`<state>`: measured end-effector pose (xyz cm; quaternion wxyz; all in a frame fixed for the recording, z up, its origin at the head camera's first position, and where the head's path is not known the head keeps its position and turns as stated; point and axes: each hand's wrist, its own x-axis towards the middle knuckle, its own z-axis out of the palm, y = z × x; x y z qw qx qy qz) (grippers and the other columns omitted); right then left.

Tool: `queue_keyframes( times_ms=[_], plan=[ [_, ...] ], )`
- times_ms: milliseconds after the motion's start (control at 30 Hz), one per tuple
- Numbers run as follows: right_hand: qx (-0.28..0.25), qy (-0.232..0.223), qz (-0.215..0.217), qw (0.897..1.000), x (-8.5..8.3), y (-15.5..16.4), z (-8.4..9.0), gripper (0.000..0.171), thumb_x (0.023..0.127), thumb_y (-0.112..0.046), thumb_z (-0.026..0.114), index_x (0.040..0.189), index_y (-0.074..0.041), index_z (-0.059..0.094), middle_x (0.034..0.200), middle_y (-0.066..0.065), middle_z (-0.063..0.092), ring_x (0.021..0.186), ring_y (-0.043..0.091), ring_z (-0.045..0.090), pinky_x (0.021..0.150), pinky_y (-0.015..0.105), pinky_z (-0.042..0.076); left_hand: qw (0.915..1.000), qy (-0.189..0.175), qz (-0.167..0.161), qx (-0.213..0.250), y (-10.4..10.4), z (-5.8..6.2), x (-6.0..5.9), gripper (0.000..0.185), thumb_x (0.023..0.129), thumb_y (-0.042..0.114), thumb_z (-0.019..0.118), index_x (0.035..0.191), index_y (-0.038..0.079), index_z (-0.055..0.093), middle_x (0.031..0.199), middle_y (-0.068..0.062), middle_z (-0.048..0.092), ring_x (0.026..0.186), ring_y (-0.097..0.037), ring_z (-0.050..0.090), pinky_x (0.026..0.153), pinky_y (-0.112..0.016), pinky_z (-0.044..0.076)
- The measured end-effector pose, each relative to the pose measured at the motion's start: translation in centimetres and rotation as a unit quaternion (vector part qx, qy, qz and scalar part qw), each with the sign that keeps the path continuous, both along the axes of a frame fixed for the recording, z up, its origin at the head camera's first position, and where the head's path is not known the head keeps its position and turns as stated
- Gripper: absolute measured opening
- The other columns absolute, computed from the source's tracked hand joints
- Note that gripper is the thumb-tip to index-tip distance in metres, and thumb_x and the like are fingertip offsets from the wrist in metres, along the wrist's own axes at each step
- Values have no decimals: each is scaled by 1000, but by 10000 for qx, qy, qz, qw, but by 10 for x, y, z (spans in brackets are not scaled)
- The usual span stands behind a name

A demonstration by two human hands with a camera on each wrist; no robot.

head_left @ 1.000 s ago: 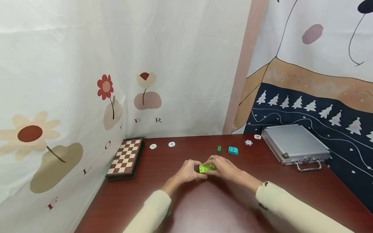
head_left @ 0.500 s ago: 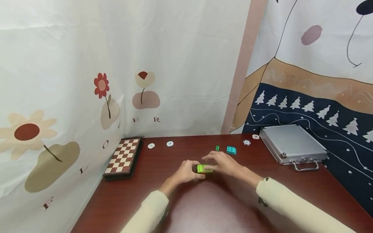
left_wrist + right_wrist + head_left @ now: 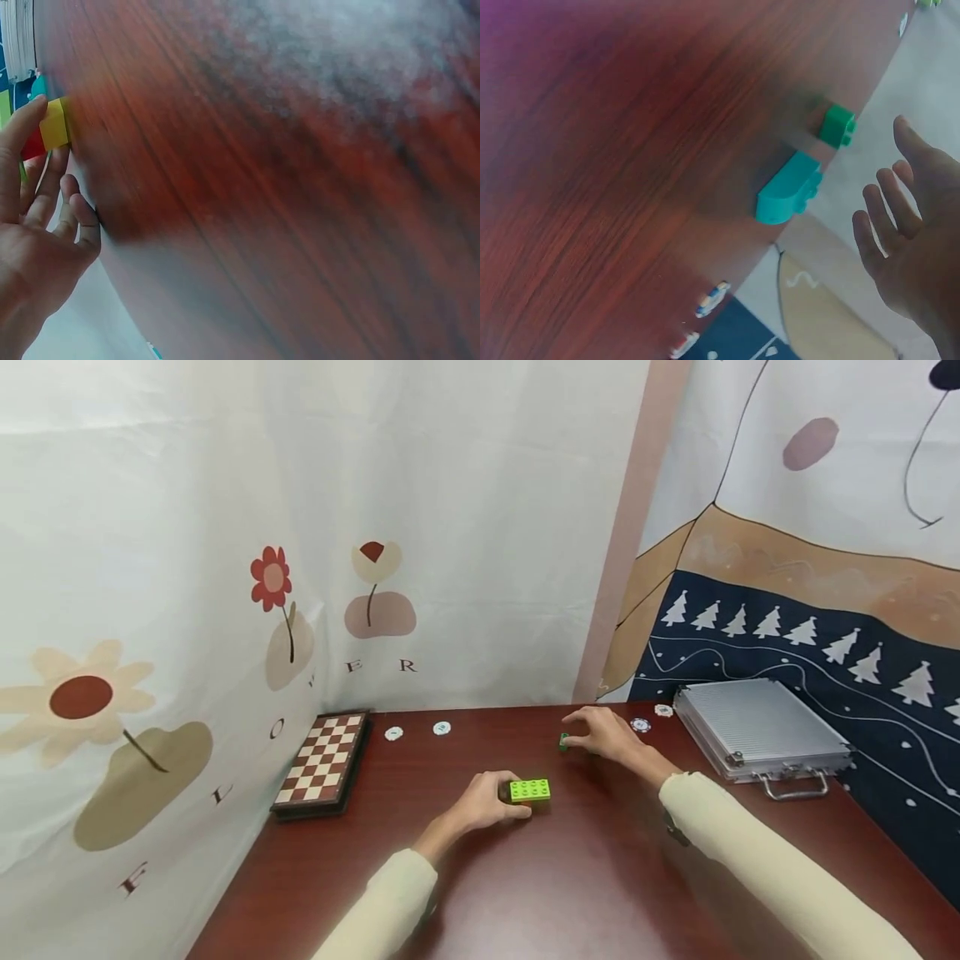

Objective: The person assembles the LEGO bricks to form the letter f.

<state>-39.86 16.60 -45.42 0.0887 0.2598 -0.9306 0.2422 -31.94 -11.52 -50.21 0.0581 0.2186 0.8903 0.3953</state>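
Observation:
My left hand (image 3: 487,802) grips a stack of toy building bricks between thumb and fingers, low over the table. On top is a lime-green studded brick (image 3: 530,790); the left wrist view shows a yellow brick (image 3: 55,124) and a red brick (image 3: 34,144) under it. My right hand (image 3: 606,735) reaches to the back of the table with fingers parted, holding nothing. Its fingertips come close to a small green brick (image 3: 838,126), still standing on the table. Beside that stands a teal brick with a rounded end (image 3: 789,189), hidden behind the right hand in the head view.
A checkered board box (image 3: 322,760) lies at the table's left edge. White chips (image 3: 393,733) (image 3: 442,727) lie along the back, with patterned chips (image 3: 640,725) (image 3: 663,710) further right. A silver case (image 3: 765,727) sits at the right. Printed curtains (image 3: 480,568) stand behind the table.
My right hand has let go of the brick stack and moved back and right to the small green brick, covering the teal one in the head view. The left hand keeps the stack in place.

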Motion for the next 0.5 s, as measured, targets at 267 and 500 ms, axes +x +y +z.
queue_keyframes(
  times_ms=[267, 500],
  plan=[
    [197, -315, -123, 9992, -14, 4, -11, 46, 91, -30, 82, 128, -3, 73, 126, 15, 72, 109, 31, 69, 89, 50, 57, 10000, 51, 1, -6, 4, -1, 2, 43, 82, 25, 91, 117, 7, 71, 83, 7, 68, 68, -6, 61, 65, -24, 52],
    [320, -510, -135, 9981, -21, -2, -19, 46, 91, -33, 83, 126, -5, 74, 123, 15, 73, 104, 28, 66, 89, 50, 56, 9999, 111, 52, 58, 1, 3, 3, 45, 80, 21, 92, 117, 5, 72, 82, 5, 69, 68, -5, 61, 65, -24, 52]
  ],
)
